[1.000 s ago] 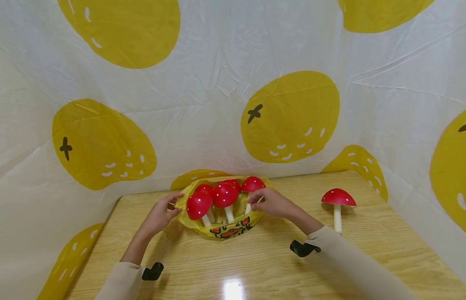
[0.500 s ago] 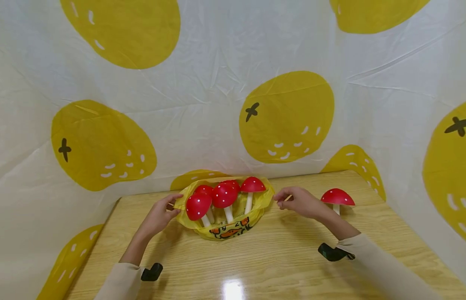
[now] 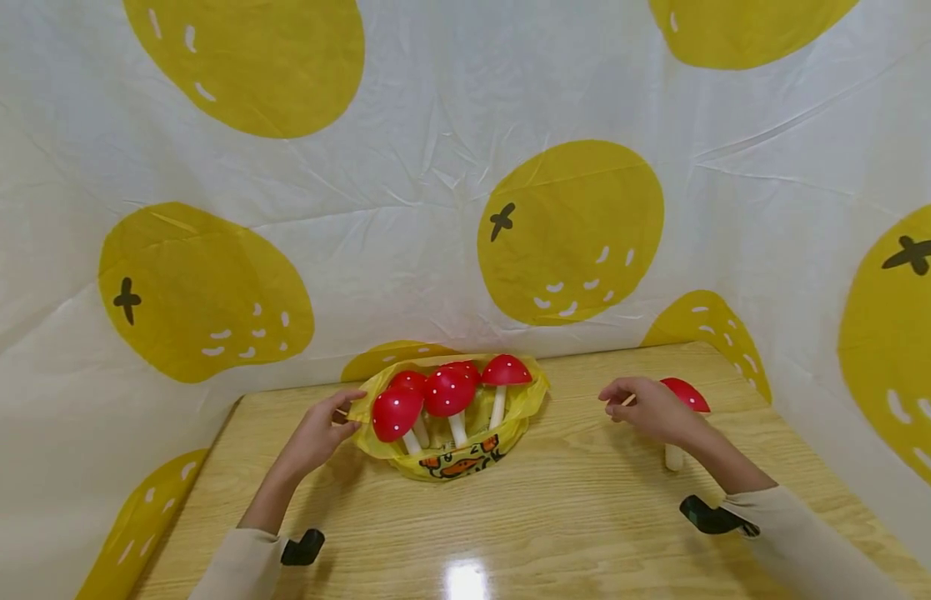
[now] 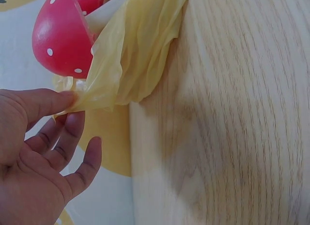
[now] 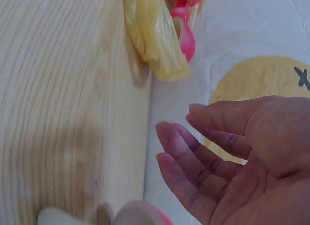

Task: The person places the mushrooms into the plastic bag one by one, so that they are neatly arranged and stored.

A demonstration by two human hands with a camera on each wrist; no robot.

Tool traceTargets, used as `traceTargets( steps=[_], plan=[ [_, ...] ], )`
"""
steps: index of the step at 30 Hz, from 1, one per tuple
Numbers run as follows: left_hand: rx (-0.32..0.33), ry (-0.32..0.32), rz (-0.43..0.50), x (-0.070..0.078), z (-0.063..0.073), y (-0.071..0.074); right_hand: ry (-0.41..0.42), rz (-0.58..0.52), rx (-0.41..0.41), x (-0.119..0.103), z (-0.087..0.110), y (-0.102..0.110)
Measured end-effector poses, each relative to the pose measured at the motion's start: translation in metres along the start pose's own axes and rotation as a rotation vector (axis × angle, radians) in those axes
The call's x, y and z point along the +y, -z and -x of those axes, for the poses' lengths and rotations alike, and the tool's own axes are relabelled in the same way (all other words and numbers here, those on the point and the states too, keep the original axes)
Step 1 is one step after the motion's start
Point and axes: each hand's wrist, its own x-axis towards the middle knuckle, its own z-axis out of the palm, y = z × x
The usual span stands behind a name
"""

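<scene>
In the head view, pinching the left rim of the yellow bag (image 3: 465,465) between thumb and finger of the left hand (image 3: 312,437). Showing five red-capped mushrooms (image 3: 450,392) inside the bag's wide mouth, with spotted caps up and pale stems leaning. Holding the right hand (image 3: 651,410) above the counter (image 3: 465,521), well apart from the bag, with fingers loosely bent and nothing gripped. Partly covering a lone mushroom (image 3: 673,458) on the counter with that same hand. Showing a pale sheet (image 3: 390,250) with yellow fruit shapes behind.

In the left wrist view, gripping the gathered film of the bag near a red cap, with the other fingers bending free below.

In the right wrist view, holding thumb and fingertips apart around nothing. Showing part of the lone mushroom, blurred, at the bottom edge, and the bag near the top.
</scene>
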Motion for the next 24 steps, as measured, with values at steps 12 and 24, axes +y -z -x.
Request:
traceTargets(
  steps=[12, 24],
  plan=[
    [0.007, 0.02, 0.004, 0.005, 0.004, 0.002, 0.027, 0.153, 0.075, 0.03, 0.022, 0.024],
    [0.01, 0.012, 0.0, 0.011, 0.003, 0.003, -0.034, 0.21, 0.115, 0.049, 0.042, 0.044]
  ],
)
